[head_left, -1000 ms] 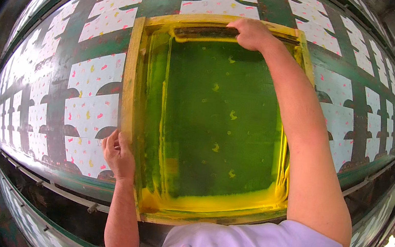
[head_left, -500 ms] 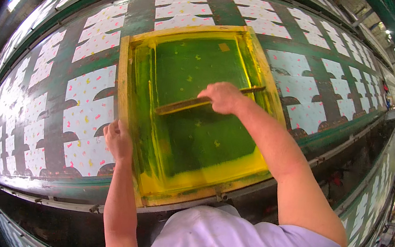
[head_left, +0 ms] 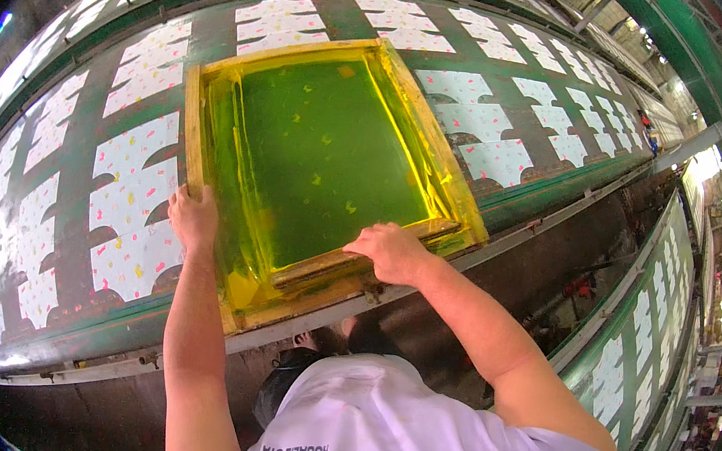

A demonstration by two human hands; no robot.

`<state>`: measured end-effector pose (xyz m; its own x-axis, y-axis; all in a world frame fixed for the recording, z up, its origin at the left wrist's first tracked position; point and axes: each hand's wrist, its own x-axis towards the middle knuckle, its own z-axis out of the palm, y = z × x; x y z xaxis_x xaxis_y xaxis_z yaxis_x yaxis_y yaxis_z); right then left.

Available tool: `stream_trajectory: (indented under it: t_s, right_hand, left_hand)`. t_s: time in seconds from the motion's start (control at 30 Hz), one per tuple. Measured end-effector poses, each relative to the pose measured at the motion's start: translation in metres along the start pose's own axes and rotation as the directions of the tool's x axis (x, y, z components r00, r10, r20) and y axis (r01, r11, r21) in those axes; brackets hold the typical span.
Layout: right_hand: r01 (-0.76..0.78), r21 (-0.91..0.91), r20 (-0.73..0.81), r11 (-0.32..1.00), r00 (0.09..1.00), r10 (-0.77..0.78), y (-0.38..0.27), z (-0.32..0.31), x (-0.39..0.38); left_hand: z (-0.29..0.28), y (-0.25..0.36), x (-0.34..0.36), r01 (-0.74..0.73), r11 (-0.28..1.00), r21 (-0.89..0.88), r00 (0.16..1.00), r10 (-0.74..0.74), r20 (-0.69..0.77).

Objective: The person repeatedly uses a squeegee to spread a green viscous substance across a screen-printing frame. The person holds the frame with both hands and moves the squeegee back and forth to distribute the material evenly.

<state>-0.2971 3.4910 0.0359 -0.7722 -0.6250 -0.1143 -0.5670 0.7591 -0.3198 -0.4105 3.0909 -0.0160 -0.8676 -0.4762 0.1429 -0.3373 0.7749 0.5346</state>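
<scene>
1. The frame [head_left: 195,129] lies on the long table [head_left: 555,183], mesh [head_left: 320,157] facing up; clock hours below are read from the mesh's middle, with 12 away from the person.
2. At 8 o'clock, the left hand [head_left: 193,221] has bent fingers at the frame's outer rail, probably to steady it. Its fingertips are hidden, so I cannot tell whether it clamps the wood or merely rests there.
3. At 4 o'clock, the right hand [head_left: 394,253] is closed on the squeegee [head_left: 312,271], near the bar's middle, presumably so pressure spreads evenly.
4. The squeegee sits inside the frame at 5 o'clock, roughly parallel to the near rail; its length seems chosen to span the mesh.
5. Yellow ink [head_left: 247,289] pools at 7 o'clock, seemingly contained by the raised rails.
6. Printed white pieces [head_left: 141,198] lie in rows at 9, 12 and 3 o'clock, spaced apparently for the frame.
</scene>
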Motion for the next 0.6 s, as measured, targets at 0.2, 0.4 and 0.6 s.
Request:
stream_trajectory:
  t_s: [0.2,0.4,0.6]
  right_hand:
    - [0.093,0.089,-0.075,0.992,0.993,-0.087,0.007,0.012,-0.027]
    - [0.137,0.111,-0.078,0.984,0.989,-0.129,0.014,0.009,-0.039]
    - [0.223,0.352,-0.314,0.909,0.943,-0.109,0.086,-0.010,-0.080]
  left_hand:
    - [-0.004,0.009,-0.006,0.057,0.993,0.100,0.997,-0.062,0.053]
    - [0.008,0.004,0.002,0.020,0.965,0.260,0.999,-0.026,0.022]
    - [0.013,0.026,0.000,0.157,0.884,0.441,0.980,-0.195,0.042]
